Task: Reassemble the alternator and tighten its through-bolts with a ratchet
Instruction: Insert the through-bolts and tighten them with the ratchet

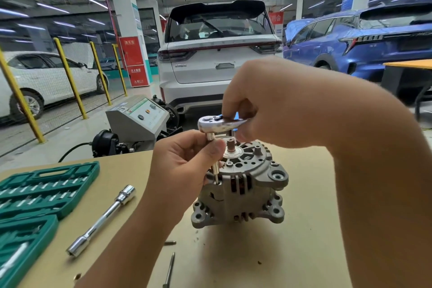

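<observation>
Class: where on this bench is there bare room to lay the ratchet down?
Bare board lies right of the alternator, under the right forearm, and between the long socket wrench and the left forearm. It is crowded at the left edge, with the green tool case, and in front, with loose bolts.

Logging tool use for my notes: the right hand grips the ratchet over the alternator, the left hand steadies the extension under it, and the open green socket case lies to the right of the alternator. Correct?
One slip: the head view shows the green socket case left of the alternator, not right. The right hand does grip the ratchet, and the left hand steadies the extension.
</observation>
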`<state>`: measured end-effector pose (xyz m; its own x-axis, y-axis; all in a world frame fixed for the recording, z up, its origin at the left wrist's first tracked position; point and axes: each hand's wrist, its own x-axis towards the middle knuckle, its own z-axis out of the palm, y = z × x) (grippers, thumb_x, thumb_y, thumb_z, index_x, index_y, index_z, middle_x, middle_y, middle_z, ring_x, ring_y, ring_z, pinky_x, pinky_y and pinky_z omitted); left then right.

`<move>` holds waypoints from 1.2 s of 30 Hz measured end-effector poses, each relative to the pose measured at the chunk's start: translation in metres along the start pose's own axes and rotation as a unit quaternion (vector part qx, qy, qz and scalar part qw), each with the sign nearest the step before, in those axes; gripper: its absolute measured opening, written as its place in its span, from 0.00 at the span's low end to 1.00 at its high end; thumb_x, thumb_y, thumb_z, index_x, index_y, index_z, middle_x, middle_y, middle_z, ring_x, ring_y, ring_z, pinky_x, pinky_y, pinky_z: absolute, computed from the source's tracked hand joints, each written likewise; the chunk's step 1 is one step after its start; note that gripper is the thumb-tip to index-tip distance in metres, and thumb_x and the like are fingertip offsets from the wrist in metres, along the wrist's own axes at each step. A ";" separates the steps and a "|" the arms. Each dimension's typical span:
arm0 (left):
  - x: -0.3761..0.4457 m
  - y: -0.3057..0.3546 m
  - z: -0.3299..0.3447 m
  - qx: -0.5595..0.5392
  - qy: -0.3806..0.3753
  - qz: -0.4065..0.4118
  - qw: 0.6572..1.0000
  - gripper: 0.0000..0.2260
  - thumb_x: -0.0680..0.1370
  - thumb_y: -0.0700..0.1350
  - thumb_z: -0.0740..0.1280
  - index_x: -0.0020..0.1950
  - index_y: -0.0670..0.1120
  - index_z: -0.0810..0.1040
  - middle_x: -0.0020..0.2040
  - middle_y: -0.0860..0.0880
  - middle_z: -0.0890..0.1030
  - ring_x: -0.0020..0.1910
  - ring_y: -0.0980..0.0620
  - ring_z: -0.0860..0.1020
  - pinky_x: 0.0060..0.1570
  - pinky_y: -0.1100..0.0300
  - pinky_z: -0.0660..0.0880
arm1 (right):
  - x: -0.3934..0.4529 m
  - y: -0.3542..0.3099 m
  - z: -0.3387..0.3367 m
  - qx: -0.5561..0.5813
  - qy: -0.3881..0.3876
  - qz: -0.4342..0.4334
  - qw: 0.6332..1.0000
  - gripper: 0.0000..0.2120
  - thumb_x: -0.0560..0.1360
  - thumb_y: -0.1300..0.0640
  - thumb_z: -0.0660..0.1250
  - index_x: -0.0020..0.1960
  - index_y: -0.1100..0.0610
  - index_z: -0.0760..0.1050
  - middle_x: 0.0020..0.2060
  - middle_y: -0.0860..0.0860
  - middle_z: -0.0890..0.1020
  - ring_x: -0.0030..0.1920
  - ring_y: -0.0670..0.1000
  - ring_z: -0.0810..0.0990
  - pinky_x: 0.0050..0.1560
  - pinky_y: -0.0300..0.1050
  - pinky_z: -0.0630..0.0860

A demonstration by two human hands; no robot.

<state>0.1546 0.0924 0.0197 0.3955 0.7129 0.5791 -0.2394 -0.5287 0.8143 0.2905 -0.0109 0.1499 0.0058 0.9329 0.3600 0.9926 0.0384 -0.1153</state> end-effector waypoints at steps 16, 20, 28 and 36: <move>0.000 0.003 -0.008 -0.021 -0.042 -0.023 0.999 0.05 0.74 0.50 0.72 0.43 0.51 0.87 0.38 0.44 0.85 0.26 0.50 0.75 0.25 0.60 0.72 | 0.007 -0.001 0.009 0.025 0.016 0.002 1.000 0.11 0.75 0.57 0.74 0.45 0.40 0.81 0.41 0.42 0.79 0.43 0.48 0.77 0.49 0.52 0.80; 0.001 0.001 -0.001 0.006 -0.006 0.003 1.000 0.05 0.74 0.52 0.75 0.43 0.52 0.87 0.35 0.45 0.85 0.25 0.55 0.75 0.25 0.65 0.72 | 0.003 -0.002 0.003 -0.027 -0.006 -0.010 1.000 0.10 0.73 0.59 0.75 0.49 0.45 0.84 0.37 0.44 0.79 0.38 0.48 0.78 0.33 0.43 0.75; 0.000 0.003 -0.002 0.001 -0.007 -0.007 1.000 0.03 0.74 0.50 0.75 0.42 0.52 0.87 0.36 0.45 0.85 0.25 0.55 0.75 0.25 0.64 0.72 | 0.004 -0.007 0.009 -0.017 -0.008 0.010 1.000 0.05 0.74 0.57 0.75 0.46 0.48 0.82 0.40 0.45 0.79 0.43 0.51 0.79 0.52 0.59 0.80; 0.000 0.003 -0.006 0.006 -0.026 -0.012 1.000 0.04 0.75 0.50 0.76 0.43 0.51 0.87 0.37 0.43 0.85 0.24 0.52 0.75 0.24 0.60 0.74 | 0.005 -0.006 0.010 0.023 0.011 0.032 0.999 0.12 0.76 0.61 0.72 0.46 0.43 0.82 0.43 0.41 0.77 0.51 0.50 0.75 0.65 0.68 0.73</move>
<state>0.1482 0.0934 0.0226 0.4469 0.7007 0.5562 -0.2190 -0.5171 0.8274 0.2834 -0.0025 0.1434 0.0724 0.9260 0.3706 0.9834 -0.0044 -0.1812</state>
